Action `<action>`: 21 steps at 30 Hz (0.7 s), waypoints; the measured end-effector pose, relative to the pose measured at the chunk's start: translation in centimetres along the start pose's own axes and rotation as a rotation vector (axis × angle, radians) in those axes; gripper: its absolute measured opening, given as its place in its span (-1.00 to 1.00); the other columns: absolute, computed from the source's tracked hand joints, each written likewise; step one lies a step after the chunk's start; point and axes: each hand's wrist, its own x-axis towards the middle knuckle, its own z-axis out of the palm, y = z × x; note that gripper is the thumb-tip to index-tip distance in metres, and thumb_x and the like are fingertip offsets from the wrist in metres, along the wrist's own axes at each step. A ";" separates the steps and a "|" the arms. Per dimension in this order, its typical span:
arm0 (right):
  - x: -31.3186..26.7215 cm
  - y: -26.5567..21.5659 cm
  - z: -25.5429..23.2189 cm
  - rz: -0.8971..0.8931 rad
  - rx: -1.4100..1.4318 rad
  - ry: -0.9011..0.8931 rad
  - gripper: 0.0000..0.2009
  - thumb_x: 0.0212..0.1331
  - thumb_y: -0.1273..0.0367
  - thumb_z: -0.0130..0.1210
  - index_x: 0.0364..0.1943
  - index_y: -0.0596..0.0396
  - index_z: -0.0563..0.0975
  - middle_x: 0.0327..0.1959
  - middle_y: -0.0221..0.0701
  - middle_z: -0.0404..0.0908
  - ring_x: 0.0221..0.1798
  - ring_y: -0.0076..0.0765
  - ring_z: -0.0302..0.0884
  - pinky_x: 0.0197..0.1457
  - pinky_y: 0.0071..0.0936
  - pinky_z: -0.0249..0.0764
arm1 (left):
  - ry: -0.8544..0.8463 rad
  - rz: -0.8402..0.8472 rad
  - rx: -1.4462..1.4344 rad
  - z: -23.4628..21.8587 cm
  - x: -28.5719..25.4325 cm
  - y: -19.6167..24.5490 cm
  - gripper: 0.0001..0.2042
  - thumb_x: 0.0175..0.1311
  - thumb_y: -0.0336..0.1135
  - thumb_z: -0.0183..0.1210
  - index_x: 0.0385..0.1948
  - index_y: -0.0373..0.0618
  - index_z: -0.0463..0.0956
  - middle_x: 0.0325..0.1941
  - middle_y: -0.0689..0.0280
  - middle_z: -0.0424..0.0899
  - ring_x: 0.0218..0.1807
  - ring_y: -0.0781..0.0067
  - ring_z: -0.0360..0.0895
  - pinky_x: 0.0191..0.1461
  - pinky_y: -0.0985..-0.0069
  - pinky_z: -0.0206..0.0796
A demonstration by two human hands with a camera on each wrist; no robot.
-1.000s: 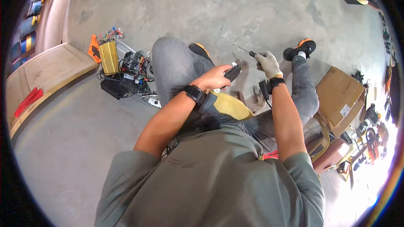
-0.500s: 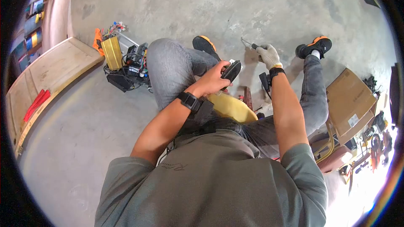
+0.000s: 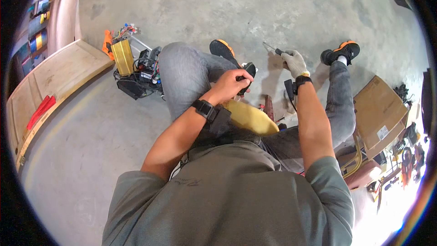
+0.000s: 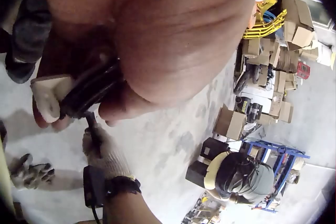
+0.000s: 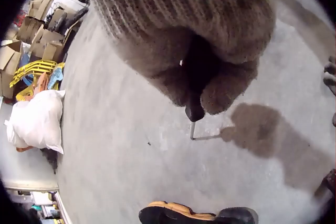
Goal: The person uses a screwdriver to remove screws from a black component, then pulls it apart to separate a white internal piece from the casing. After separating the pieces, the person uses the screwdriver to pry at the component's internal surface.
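Observation:
My bare left hand [image 3: 231,83] grips a black curved part [image 3: 249,69], with the back of the hand upward and the fingers over its near end. In the left wrist view a whitish tab [image 4: 51,97] sticks out at the end of this part; the palm hides much of the rest. My right hand [image 3: 297,64], in a knitted glove, holds a screwdriver [image 3: 278,52] by its dark handle. Its thin metal shaft points away from me, above the floor. In the right wrist view the gloved fingers [image 5: 231,90] wrap the handle and the shaft shows below.
A yellow rounded object [image 3: 252,117] lies between my legs. At left are a gold metal box [image 3: 122,57] with wired electronics and a wooden panel [image 3: 68,70] bearing a red item. A cardboard box [image 3: 380,105] stands at right. A loose glove [image 4: 32,174] lies on the floor.
My left hand has turned over, tilting the black part and covering more of it. My right hand still holds the screwdriver and has shifted slightly right. The head view has moved a little.

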 end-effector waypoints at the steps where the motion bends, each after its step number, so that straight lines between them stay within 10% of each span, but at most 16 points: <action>1: -0.7 -1.0 -0.5 0.009 0.094 -0.043 -0.55 0.08 0.27 0.23 -0.01 0.32 0.53 -0.37 -0.33 0.59 -0.41 -0.47 0.53 -0.35 -0.52 0.46 | -0.005 0.011 0.003 0.0 0.1 0.1 -0.84 0.38 -0.41 0.11 -0.11 -0.24 0.58 -0.18 0.25 0.65 -0.16 0.45 0.69 -0.16 0.54 0.51; 13: -19.2 -11.9 -7.8 -0.111 0.393 -0.224 -0.67 0.18 0.37 0.15 0.00 0.27 0.55 -0.28 -0.42 0.58 -0.37 -0.59 0.43 -0.29 -0.63 0.41 | 0.179 0.156 -0.312 0.0 0.7 0.9 -0.71 0.45 -0.42 0.05 0.15 -0.17 0.50 -0.07 0.20 0.62 -0.17 0.38 0.65 -0.13 0.44 0.54; 21: -28.0 -10.4 -7.3 -0.217 0.526 -0.197 -0.68 0.21 0.39 0.10 0.02 0.25 0.53 -0.22 -0.38 0.61 -0.39 -0.61 0.43 -0.30 -0.67 0.41 | -0.098 0.210 -0.508 0.2 0.7 0.6 -0.71 0.47 -0.32 0.05 0.16 -0.09 0.46 -0.03 0.23 0.62 -0.06 0.26 0.68 -0.08 0.25 0.61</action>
